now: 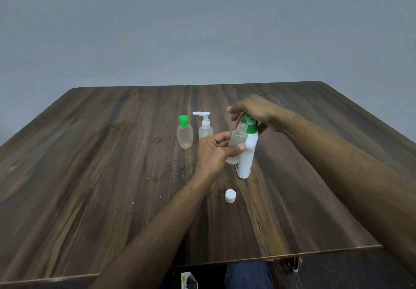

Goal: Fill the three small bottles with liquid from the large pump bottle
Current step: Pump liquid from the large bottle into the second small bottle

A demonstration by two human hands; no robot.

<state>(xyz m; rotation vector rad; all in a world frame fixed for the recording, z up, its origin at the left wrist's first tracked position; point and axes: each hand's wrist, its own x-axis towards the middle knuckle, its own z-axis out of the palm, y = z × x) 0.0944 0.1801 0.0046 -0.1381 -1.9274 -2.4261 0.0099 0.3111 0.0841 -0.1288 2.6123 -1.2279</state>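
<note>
My left hand [213,153] grips an uncapped small clear bottle [236,142], tilted with its open neck up against the spout of the large white pump bottle [247,156]. The large bottle stands on the table, and my right hand [254,113] rests over its green pump head [250,124]. A little pale liquid sits in the held bottle's bottom. To the left stand a small bottle with a green cap [185,136] and a small bottle with a white pump top [205,126], both holding pale liquid. A loose white cap [230,195] lies nearer to me.
All of this sits on a dark wooden table [90,165]. Small wet spots [157,140] mark the wood left of the bottles and in front of them. A grey wall lies beyond the far edge. A small carton [189,280] shows below the near edge.
</note>
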